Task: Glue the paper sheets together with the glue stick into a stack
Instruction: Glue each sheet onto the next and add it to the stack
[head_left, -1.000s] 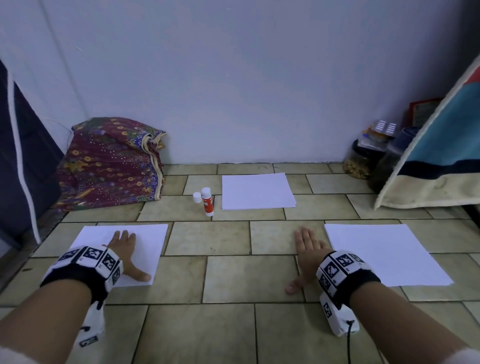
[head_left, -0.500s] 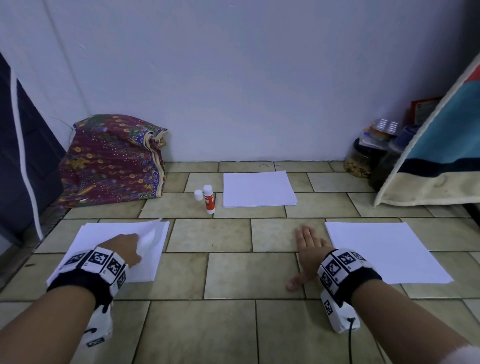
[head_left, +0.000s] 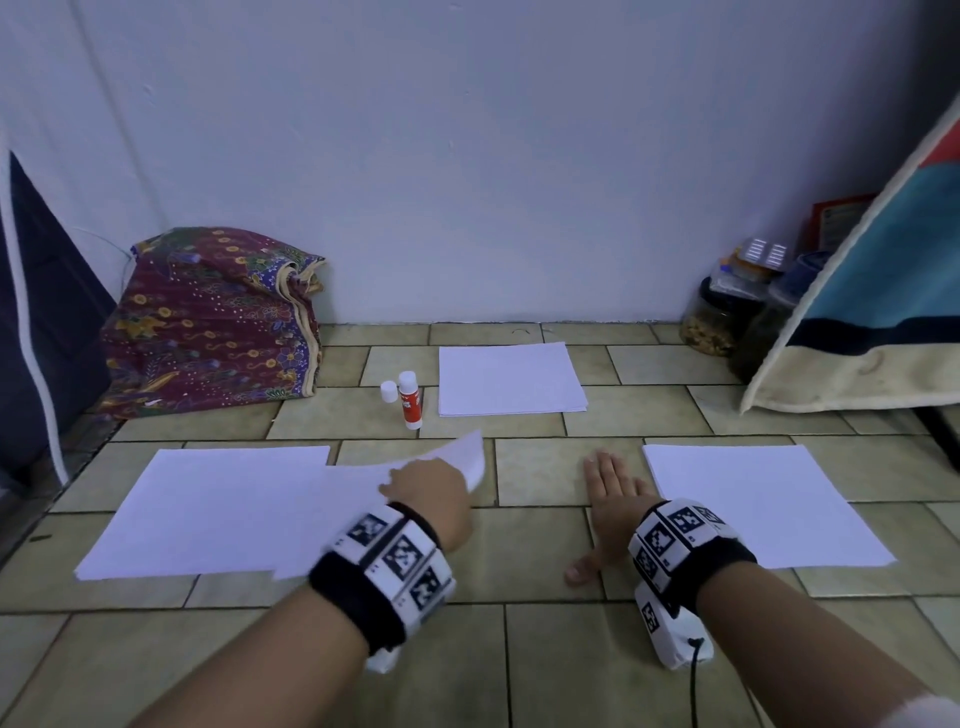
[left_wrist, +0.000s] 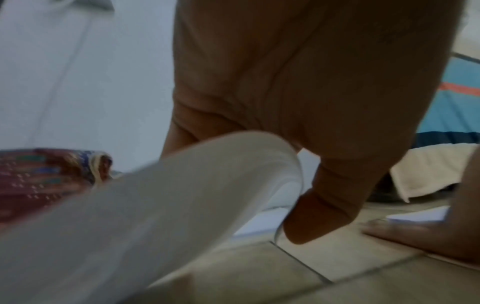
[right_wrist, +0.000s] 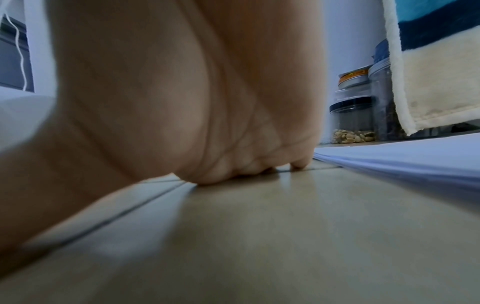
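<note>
The paper sheets (head_left: 509, 378) are plain white. The glue stick (head_left: 410, 400) is red with a white cap. The folded cloth (head_left: 208, 322) is maroon with yellow and blue flowers. The floor tiles (head_left: 519, 670) are olive-beige.

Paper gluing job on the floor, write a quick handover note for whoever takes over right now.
Left hand: pinches one lifted sheet off the left pile, carrying it toward the middle.
Right hand: flat on the tiles, holding nothing.
Glue stick stands uncapped, its cap beside it, left of the far pile. Right pile lies beside the right hand.
Done: one sheet picked.
Left: glue and stack sheets; no gluing is visible.
</note>
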